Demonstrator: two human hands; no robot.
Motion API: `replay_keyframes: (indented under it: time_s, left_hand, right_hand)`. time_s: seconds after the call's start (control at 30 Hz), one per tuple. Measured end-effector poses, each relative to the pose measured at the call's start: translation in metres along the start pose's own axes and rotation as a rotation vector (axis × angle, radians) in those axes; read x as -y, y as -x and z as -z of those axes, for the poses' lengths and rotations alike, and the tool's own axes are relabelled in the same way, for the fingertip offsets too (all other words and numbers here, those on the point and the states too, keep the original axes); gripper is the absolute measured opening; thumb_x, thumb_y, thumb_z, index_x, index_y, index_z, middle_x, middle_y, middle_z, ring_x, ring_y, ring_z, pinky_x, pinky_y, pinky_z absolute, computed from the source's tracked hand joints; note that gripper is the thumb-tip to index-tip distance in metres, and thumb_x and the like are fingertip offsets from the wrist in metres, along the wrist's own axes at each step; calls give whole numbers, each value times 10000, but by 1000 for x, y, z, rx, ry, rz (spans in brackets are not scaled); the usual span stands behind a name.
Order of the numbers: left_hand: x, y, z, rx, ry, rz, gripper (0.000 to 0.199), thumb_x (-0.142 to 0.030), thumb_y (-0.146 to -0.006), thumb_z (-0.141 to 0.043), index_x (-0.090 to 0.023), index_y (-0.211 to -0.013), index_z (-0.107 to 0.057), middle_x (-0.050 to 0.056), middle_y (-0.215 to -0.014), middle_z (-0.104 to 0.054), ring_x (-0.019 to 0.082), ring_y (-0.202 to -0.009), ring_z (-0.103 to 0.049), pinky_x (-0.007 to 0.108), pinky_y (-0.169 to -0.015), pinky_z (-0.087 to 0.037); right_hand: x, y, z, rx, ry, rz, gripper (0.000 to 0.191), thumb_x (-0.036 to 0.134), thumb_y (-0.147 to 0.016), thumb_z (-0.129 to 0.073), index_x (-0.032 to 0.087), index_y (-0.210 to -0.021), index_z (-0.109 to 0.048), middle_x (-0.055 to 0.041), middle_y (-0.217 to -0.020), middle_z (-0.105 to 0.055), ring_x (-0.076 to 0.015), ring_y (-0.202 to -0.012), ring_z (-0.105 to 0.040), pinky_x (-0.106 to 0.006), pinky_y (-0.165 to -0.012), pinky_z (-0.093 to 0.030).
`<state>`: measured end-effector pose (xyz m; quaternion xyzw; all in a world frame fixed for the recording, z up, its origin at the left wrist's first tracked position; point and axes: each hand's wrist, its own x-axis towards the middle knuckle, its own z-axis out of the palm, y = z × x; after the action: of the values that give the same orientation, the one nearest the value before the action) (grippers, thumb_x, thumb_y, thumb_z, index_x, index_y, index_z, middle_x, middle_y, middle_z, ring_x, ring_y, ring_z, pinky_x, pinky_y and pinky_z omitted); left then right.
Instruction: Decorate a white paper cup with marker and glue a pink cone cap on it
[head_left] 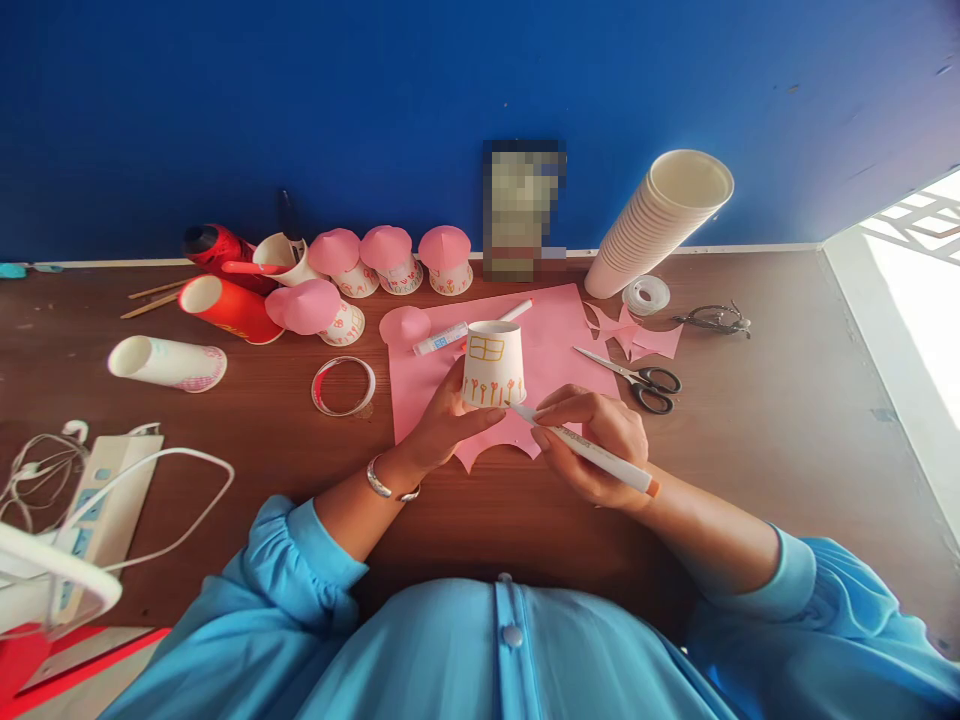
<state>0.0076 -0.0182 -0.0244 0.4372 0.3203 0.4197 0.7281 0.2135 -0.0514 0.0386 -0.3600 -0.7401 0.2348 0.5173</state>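
Note:
My left hand [454, 415] is closed around the lower left of a white paper cup [501, 365], held upside down. A yellow window and a row of red and orange flowers are drawn on its side. In my right hand [596, 440] is a white marker [600, 460] with an orange end, its tip at the cup's lower rim. Under both hands lies a sheet of pink paper [555, 330] with curved cut-outs. A glue stick [441, 339], another marker [517, 309] and a small pink cone [406, 324] rest on the sheet.
Several decorated cups with pink cone roofs [445, 250] stand at the back. Scissors [652, 388], paper scraps [634, 330], a tape roll [646, 295] and a tall cup stack [660, 220] are on the right. A ring of tape [343, 386] and a power strip [112, 510] lie left.

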Motion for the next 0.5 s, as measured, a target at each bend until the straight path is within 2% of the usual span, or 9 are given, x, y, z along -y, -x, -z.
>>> replay_keyframes:
  time_s: [0.23,0.5]
  left_hand:
    - [-3,0,-2,17,25,37,708,-362,-770,-955,-298,-1401,-640,78,-1227,-740,310,-1194,-686,438,-1008,-562]
    - [-7,0,-6,15,50,33,563,-361,-753,-962,-250,-1224,-674,67,-1157,-744,284,-1104,-704,451,-991,-562]
  right_hand:
    - [-2,1,0,9,10,24,166,91,-927,-677,243,-982,-640,9,-722,-720,-161,-601,-708,-265,-515,-509]
    - [-2,-1,1,17,19,31,162,98,-922,-676,244,-975,-631,10,-725,-726,-158,-595,-717,-262,-517,-534]
